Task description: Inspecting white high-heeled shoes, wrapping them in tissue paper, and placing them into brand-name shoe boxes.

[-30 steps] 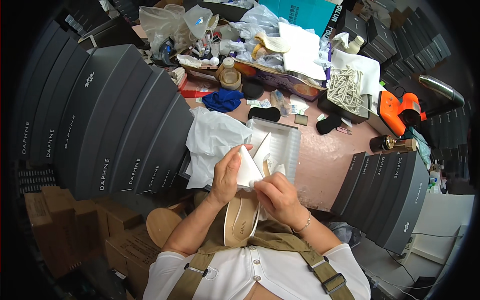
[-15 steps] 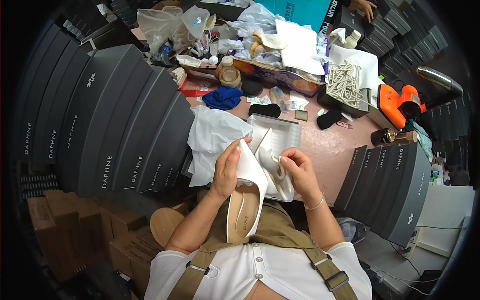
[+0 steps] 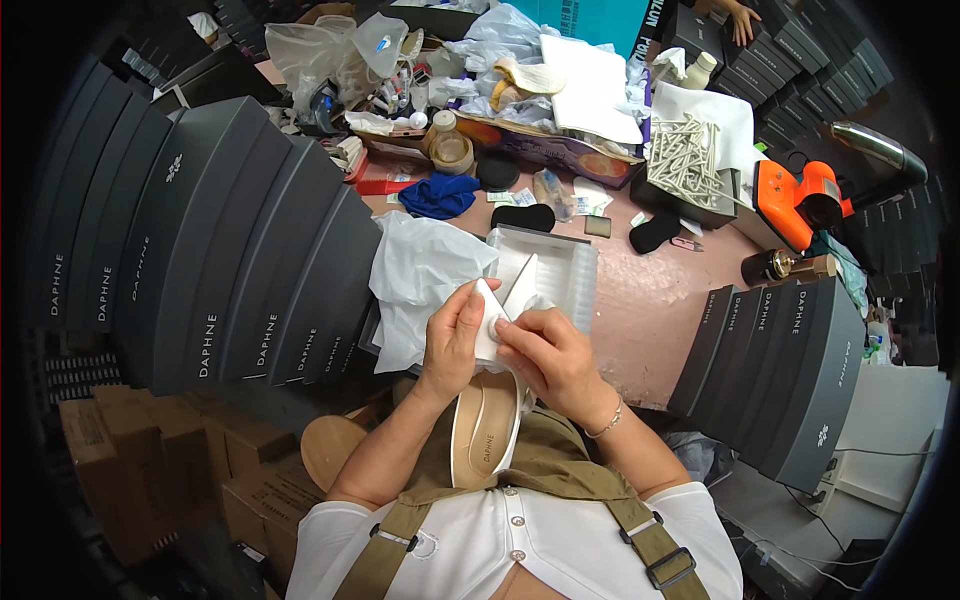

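Note:
A cream flat shoe (image 3: 484, 432) lies lengthwise over my lap, its toe up between my hands. My left hand (image 3: 455, 335) grips the toe end from the left, fingers curled over the white upper. From the right, my right hand (image 3: 545, 350) presses its fingertips on the same toe, where a bit of white tissue shows. Just beyond my hands an open white shoe-box tray (image 3: 575, 270) rests on the pink table, with crumpled white wrapping paper (image 3: 420, 280) to its left.
Rows of dark grey shoe boxes stand at the left (image 3: 230, 240) and right (image 3: 790, 350). An orange heat gun (image 3: 800, 195), a box of white sticks (image 3: 685, 160), a blue cloth (image 3: 438, 195) and clutter fill the back. Cardboard cartons (image 3: 150, 460) sit lower left.
The shoe has dropped back toward my lap and my hands have closed together over its toe. My right hand moved left from the shoe's side to the toe.

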A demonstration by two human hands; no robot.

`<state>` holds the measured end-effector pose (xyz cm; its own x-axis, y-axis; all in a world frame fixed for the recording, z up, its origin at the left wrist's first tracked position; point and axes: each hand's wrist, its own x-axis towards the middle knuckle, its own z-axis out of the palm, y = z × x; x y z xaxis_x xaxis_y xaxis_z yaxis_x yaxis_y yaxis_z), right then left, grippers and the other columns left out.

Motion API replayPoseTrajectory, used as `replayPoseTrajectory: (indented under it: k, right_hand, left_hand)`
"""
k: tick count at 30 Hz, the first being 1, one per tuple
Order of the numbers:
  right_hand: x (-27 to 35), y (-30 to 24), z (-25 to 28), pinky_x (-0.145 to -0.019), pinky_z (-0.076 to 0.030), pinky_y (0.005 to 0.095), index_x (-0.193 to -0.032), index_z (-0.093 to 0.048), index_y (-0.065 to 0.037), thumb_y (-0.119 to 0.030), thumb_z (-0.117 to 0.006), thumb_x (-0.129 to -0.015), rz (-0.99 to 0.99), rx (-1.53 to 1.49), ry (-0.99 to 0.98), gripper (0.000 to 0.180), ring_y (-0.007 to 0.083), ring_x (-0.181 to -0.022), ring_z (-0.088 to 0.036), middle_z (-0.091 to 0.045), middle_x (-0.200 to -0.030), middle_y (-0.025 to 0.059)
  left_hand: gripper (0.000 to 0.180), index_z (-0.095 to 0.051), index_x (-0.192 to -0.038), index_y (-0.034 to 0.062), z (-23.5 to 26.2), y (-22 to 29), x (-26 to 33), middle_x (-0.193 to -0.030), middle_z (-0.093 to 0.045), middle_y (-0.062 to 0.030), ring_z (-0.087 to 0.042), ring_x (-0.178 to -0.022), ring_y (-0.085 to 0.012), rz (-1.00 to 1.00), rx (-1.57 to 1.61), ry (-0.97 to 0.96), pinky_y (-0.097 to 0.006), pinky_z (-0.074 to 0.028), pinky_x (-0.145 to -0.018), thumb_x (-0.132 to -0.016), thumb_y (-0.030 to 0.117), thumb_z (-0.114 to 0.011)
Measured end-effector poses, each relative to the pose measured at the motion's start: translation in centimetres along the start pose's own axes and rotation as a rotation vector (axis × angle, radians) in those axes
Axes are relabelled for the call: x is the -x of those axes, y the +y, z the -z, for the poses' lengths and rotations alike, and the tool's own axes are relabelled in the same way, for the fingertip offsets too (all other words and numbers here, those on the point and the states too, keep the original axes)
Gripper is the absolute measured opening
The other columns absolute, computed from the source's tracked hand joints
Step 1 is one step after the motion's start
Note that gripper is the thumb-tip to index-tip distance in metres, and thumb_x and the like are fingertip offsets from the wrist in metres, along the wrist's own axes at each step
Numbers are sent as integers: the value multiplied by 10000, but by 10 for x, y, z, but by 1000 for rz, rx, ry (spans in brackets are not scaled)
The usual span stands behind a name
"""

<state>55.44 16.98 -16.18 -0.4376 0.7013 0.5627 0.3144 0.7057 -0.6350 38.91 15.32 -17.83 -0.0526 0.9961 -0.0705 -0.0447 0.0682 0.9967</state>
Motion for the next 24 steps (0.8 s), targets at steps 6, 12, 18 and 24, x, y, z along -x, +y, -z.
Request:
replayPoseTrajectory:
  k: [6, 12, 18, 24]
  right_hand:
    - [-6, -1, -3, -630, -475, 334, -995, -638, -34, 8, -675, -698, -45, -2, -24, 302, 247, -742, -559, -568, -886, 95]
    - [10, -9, 4, -655, -470, 347, -957, -616, -27, -1, -678, -698, -74, -36, -143, 268, 266, -767, -558, -562, -877, 96]
    - [-11, -4, -3, -652, -456, 342, -947, -613, -21, -8, -657, -713, -26, 27, -90, 239, 254, -742, -539, -558, -859, 86]
    - [-1, -6, -3, -643, -459, 335, -950, -619, -24, -1, -657, -710, -9, 23, -134, 244, 241, -736, -538, -560, -863, 84]
  left_hand:
    - [392, -577, -1150, -19, -2, 3, -1, -863, -574, -13, -494, -790, -62, -1, 13, 13, -210, -426, -693, -1019, 313, -414]
    - [385, -583, -1145, -12, 3, 1, 4, -834, -566, -6, -488, -758, -59, 20, -12, 17, -211, -423, -666, -1018, 311, -416]
    - [383, -585, -1154, -10, 0, -1, 0, -785, -550, 7, -467, -714, -53, -49, -14, 78, -211, -406, -634, -1017, 307, -419]
    - [380, -591, -1146, -17, 5, -1, 1, -856, -593, -27, -501, -782, -73, -3, -30, 48, -226, -434, -695, -1014, 298, -424]
